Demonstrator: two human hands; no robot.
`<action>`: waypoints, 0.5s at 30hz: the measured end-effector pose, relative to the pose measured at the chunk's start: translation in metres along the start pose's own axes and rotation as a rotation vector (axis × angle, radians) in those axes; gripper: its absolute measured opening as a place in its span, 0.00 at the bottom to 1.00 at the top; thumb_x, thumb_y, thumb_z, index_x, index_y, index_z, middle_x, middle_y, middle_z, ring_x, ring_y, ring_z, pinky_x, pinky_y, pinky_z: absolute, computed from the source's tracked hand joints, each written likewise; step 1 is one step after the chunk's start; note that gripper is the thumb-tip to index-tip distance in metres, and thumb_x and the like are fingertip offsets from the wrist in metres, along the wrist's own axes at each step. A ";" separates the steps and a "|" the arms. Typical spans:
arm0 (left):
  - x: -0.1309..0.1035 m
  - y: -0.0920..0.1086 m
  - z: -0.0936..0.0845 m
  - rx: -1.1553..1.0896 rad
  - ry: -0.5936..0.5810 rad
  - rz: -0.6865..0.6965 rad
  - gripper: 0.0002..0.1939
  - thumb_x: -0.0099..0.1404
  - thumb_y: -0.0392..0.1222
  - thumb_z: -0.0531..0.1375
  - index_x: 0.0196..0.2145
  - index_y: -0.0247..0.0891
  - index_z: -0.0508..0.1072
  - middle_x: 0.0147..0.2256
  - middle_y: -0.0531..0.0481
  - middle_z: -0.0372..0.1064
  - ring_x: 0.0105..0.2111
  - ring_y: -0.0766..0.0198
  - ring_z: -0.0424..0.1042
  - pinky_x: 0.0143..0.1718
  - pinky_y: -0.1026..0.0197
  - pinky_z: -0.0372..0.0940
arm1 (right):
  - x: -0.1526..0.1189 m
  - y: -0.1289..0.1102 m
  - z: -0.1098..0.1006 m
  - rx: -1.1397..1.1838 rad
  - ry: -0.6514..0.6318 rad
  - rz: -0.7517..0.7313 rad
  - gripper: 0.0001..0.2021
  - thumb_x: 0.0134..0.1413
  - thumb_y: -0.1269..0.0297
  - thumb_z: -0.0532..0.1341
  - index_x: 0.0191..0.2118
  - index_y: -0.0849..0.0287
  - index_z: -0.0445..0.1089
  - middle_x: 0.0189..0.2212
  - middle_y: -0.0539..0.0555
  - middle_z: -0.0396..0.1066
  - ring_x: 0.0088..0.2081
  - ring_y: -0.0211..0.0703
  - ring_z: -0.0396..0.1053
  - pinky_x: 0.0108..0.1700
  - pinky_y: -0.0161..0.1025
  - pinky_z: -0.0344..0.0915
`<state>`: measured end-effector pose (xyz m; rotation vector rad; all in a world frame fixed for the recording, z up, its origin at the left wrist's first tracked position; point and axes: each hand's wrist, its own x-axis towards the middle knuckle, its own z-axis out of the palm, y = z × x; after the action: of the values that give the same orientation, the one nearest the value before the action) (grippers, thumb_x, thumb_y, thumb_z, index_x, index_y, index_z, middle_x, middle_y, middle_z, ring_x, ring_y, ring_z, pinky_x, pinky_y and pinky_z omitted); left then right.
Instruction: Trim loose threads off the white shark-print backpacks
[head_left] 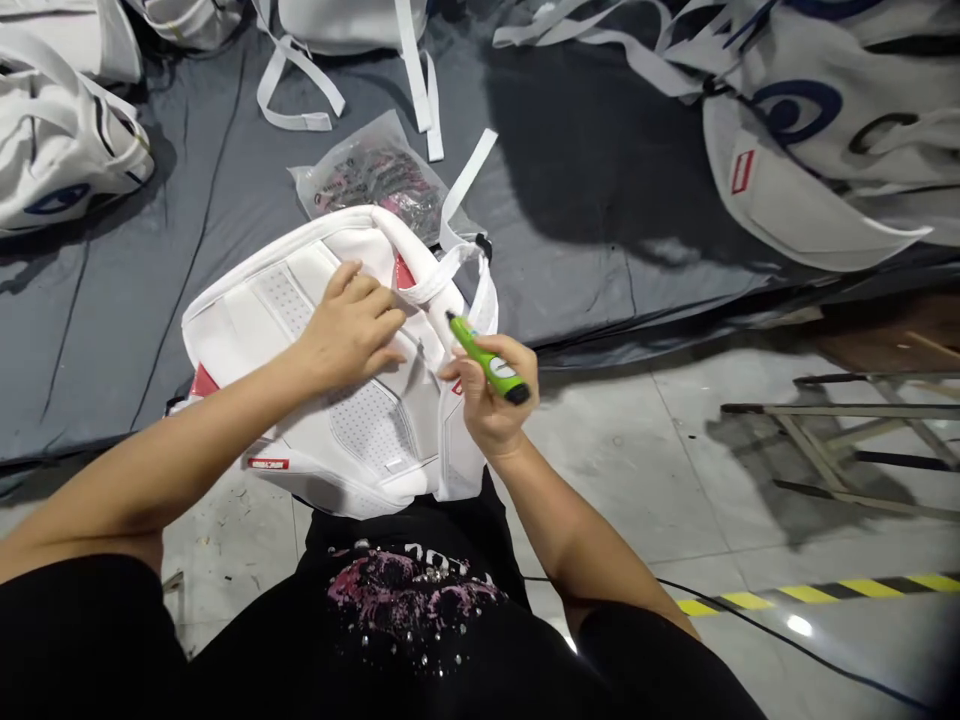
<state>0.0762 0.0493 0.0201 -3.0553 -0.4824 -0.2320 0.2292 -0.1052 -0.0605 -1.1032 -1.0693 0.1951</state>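
A white bag (367,430) lies at the near edge of the desk (562,210). Over its right side, the right hand (499,400) pinches a green pen (478,349) between thumb and fingers. The left hand (351,332) rests on the bag, its fingers bent and a little spread. Just behind lies a plastic packet (375,175); farther are other white bags (64,150).

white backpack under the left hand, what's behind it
Past the far edge of the white backpack, a clear plastic bag lies on the dark grey sheet. The backpack covers its near part, which can't be seen.
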 end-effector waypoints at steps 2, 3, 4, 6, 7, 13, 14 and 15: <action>-0.004 0.013 0.009 -0.015 0.071 -0.034 0.24 0.69 0.66 0.53 0.41 0.42 0.72 0.42 0.46 0.72 0.53 0.50 0.64 0.69 0.36 0.45 | -0.003 -0.006 -0.006 0.045 -0.011 0.167 0.10 0.68 0.59 0.59 0.52 0.52 0.68 0.26 0.44 0.74 0.23 0.37 0.75 0.30 0.37 0.75; -0.005 0.017 0.012 -0.024 0.101 -0.044 0.23 0.69 0.65 0.54 0.40 0.42 0.71 0.41 0.47 0.72 0.53 0.50 0.64 0.69 0.35 0.44 | -0.004 -0.007 -0.007 0.059 -0.021 0.237 0.10 0.69 0.57 0.58 0.51 0.52 0.68 0.25 0.44 0.74 0.22 0.36 0.74 0.28 0.36 0.74; -0.006 0.018 0.014 -0.030 0.119 -0.045 0.22 0.69 0.64 0.55 0.40 0.42 0.71 0.41 0.47 0.72 0.53 0.51 0.65 0.70 0.33 0.43 | -0.004 -0.008 -0.008 0.060 -0.033 0.291 0.11 0.69 0.55 0.58 0.51 0.53 0.69 0.26 0.45 0.74 0.23 0.36 0.74 0.28 0.36 0.73; -0.008 0.017 0.016 -0.037 0.124 -0.020 0.20 0.69 0.63 0.56 0.38 0.43 0.71 0.42 0.48 0.72 0.54 0.51 0.65 0.70 0.32 0.43 | -0.004 -0.007 -0.007 0.035 -0.040 0.362 0.13 0.67 0.53 0.59 0.50 0.54 0.69 0.29 0.47 0.76 0.24 0.36 0.74 0.27 0.35 0.71; -0.009 0.016 0.016 -0.041 0.126 0.005 0.20 0.69 0.62 0.56 0.37 0.43 0.71 0.42 0.48 0.73 0.55 0.51 0.65 0.70 0.32 0.43 | -0.003 -0.007 -0.006 0.012 -0.030 0.375 0.13 0.66 0.53 0.61 0.50 0.54 0.69 0.30 0.48 0.76 0.24 0.36 0.74 0.26 0.35 0.70; -0.018 0.023 0.020 0.029 0.202 0.072 0.13 0.69 0.56 0.59 0.39 0.44 0.71 0.47 0.48 0.74 0.60 0.50 0.62 0.69 0.33 0.48 | 0.003 -0.009 -0.001 -0.143 0.067 0.358 0.11 0.59 0.55 0.67 0.36 0.55 0.68 0.26 0.45 0.69 0.23 0.33 0.67 0.25 0.35 0.64; -0.019 0.028 0.022 0.069 0.182 0.043 0.12 0.69 0.53 0.61 0.41 0.42 0.71 0.48 0.46 0.74 0.61 0.48 0.61 0.68 0.32 0.51 | 0.004 -0.010 -0.001 -0.139 0.049 0.375 0.11 0.61 0.53 0.65 0.37 0.55 0.69 0.25 0.45 0.68 0.23 0.34 0.67 0.25 0.35 0.64; -0.020 0.034 0.024 0.099 0.168 0.019 0.11 0.68 0.49 0.62 0.43 0.41 0.71 0.49 0.44 0.73 0.60 0.46 0.62 0.67 0.32 0.53 | 0.005 -0.010 -0.001 -0.124 0.021 0.394 0.11 0.63 0.52 0.63 0.40 0.55 0.69 0.24 0.45 0.68 0.22 0.35 0.67 0.25 0.36 0.65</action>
<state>0.0714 0.0127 -0.0072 -2.9105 -0.4398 -0.4457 0.2291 -0.1078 -0.0495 -1.4207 -0.8451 0.4331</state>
